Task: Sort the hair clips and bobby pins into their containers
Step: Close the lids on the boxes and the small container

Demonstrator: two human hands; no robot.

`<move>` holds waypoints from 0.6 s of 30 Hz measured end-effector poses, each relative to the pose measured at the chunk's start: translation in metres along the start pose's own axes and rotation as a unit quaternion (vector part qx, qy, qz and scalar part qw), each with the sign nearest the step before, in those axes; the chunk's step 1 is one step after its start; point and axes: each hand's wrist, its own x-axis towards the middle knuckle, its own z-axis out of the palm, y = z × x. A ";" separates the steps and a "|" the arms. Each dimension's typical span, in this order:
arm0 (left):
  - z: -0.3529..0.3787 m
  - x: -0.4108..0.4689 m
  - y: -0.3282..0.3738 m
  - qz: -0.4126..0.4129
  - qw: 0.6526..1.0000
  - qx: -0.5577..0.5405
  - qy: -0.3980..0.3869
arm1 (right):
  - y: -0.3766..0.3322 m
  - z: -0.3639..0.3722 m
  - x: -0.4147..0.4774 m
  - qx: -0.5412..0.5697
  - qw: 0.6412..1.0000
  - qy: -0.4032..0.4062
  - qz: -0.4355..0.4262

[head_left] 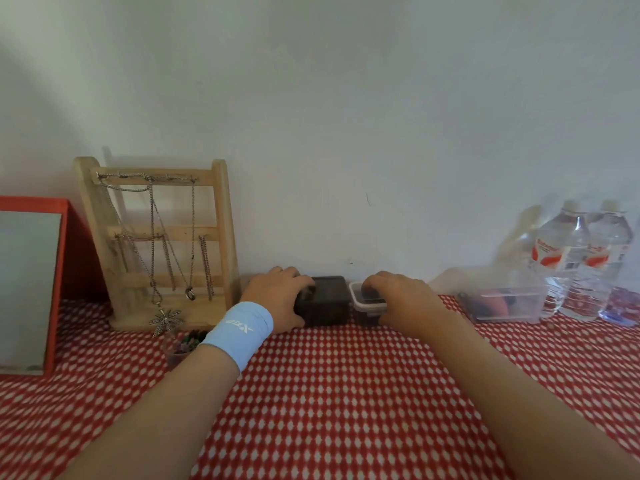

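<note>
Both forearms enter from the bottom edge, which cuts them off, and reach forward over the red-and-white checked surface [346,393]. The left wrist wears a pale blue wristband [239,327] that half hides a small pot [181,348] behind it; its greenish and purple contents are too blurred to name.

Farther in, the left hand [277,299] lies palm down on the left end of a dark box [329,301]. Its fingers curl over the lid's top edge and the thumb is against the near side, so the grip is closed around the box. The right hand [401,303] arches over a small clear tub [367,303] with a white rim, fingertips hooked on the rim and thumb low at the front, a grip holding that tub. Box and tub stand side by side, nearly touching, close to the wall [346,133]. Something dark fills the tub, but no single clip or pin can be made out, and the box is opaque.

To the left, a wooden stand [221,220] leans at the wall, hung with chains [152,237] and a leaf pendant [166,318]. Beyond it a red-framed mirror [29,289] is cut off by the frame's edge.

To the right, a larger clear tub [505,303] holds blurred dark and orange shapes, and water bottles [568,258] stand beside it.
</note>
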 end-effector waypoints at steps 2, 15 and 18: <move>0.003 0.004 -0.002 -0.009 1.000 -0.005 0.002 | 0.000 0.003 0.004 -0.005 1.000 0.015 -0.006; -0.002 -0.018 -0.023 -0.001 0.992 -0.126 0.018 | -0.033 -0.002 0.009 0.016 0.998 0.063 -0.025; -0.017 -0.041 -0.039 -0.033 0.990 -0.130 0.049 | -0.071 -0.019 0.003 0.101 0.986 0.118 -0.063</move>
